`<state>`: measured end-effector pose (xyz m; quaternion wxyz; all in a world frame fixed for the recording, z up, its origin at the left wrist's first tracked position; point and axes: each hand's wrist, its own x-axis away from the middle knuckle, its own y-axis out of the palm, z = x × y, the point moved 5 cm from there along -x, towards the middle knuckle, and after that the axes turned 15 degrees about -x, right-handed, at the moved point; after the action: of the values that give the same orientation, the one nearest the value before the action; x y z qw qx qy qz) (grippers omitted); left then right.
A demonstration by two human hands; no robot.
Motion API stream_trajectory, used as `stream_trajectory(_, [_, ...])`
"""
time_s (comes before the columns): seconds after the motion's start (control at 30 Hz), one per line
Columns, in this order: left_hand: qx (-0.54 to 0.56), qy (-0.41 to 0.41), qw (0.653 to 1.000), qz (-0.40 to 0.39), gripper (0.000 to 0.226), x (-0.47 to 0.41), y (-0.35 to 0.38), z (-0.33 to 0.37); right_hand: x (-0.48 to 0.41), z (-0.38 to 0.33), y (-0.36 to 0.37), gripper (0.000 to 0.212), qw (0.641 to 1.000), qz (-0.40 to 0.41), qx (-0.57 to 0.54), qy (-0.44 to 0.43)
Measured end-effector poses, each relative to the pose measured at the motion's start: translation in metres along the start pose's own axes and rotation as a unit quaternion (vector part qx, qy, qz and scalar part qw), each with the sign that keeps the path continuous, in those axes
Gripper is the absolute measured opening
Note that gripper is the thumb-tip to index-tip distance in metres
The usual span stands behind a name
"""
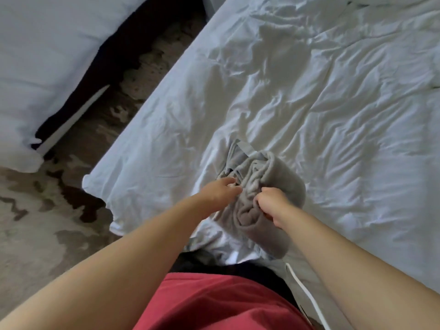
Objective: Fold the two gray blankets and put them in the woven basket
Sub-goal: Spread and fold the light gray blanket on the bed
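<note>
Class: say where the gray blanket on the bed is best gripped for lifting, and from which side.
Probably both long sides at once, reaching from the near edge of the bed: the gray blanket is a thick, loose bundle that could unfold.

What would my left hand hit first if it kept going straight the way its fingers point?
The gray blanket: the left hand has its straight fingers at the folds, seemingly touching, so it would push into that bundle on the white duvet.

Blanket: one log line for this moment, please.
blanket: bundled on bed | left hand: touches it | right hand: grips it | basket: not in view
</note>
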<state>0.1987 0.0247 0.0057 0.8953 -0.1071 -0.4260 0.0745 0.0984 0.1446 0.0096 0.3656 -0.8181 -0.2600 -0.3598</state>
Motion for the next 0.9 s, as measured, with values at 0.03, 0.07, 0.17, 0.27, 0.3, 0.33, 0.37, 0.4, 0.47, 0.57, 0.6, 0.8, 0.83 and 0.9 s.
stream_trajectory(0.03, [-0.015, 0.006, 1.000, 0.009, 0.050, 0.002, 0.002, 0.002, 0.000, 0.002, 0.000, 0.031, 1.000, -0.007, 0.004, 0.002])
stream_trajectory(0.07, [-0.020, 0.009, 1.000, 0.015, 0.049, 0.004, 0.006, 0.004, 0.000, 0.005, 0.000, 0.036, 1.000, -0.012, 0.006, -0.002])
stream_trajectory(0.17, [-0.030, 0.000, 0.999, 0.043, 0.041, 0.009, 0.019, 0.013, -0.003, 0.010, -0.010, 0.046, 0.997, -0.001, 0.062, -0.038])
stream_trajectory(0.27, [-0.062, 0.016, 0.994, 0.093, 0.044, 0.007, 0.027, 0.024, -0.008, 0.007, -0.025, 0.041, 0.945, 0.084, 0.291, -0.120])
stream_trajectory(0.3, [-0.088, 0.029, 0.990, 0.109, 0.048, 0.007, 0.029, 0.027, -0.009, 0.003, -0.025, 0.035, 0.929, 0.096, 0.320, -0.162])
stream_trajectory(0.33, [-0.117, 0.047, 0.984, 0.126, 0.051, 0.007, 0.031, 0.031, -0.012, 0.000, -0.025, 0.031, 0.920, 0.098, 0.326, -0.194])
stream_trajectory(0.37, [-0.140, 0.058, 0.979, 0.137, 0.053, 0.007, 0.033, 0.034, -0.017, -0.001, -0.025, 0.028, 0.917, 0.091, 0.325, -0.212])
stream_trajectory(0.4, [-0.153, 0.052, 0.977, 0.137, 0.058, 0.007, 0.037, 0.035, -0.022, -0.001, -0.026, 0.029, 0.920, 0.076, 0.318, -0.215])
stream_trajectory(0.47, [-0.166, 0.004, 0.979, 0.119, 0.072, 0.006, 0.047, 0.032, -0.033, -0.003, -0.025, 0.037, 0.929, 0.021, 0.304, -0.212])
stream_trajectory(0.57, [-0.153, -0.051, 0.981, 0.105, 0.089, 0.001, 0.064, 0.032, -0.044, -0.008, -0.020, 0.038, 0.893, -0.087, 0.356, -0.262])
stream_trajectory(0.6, [-0.158, -0.067, 0.980, 0.103, 0.092, -0.002, 0.070, 0.032, -0.047, -0.010, -0.020, 0.039, 0.884, -0.116, 0.364, -0.271])
stream_trajectory(0.8, [-0.192, -0.121, 0.961, 0.157, 0.067, -0.020, 0.077, 0.026, -0.066, -0.023, -0.025, 0.043, 0.833, -0.193, 0.399, -0.331])
stream_trajectory(0.83, [-0.174, -0.105, 0.962, 0.184, 0.062, -0.022, 0.069, 0.023, -0.068, -0.026, -0.024, 0.042, 0.816, -0.177, 0.410, -0.366])
stream_trajectory(0.9, [-0.161, -0.101, 0.955, 0.228, 0.058, -0.024, 0.048, 0.011, -0.068, -0.033, -0.018, 0.041, 0.773, -0.129, 0.440, -0.438])
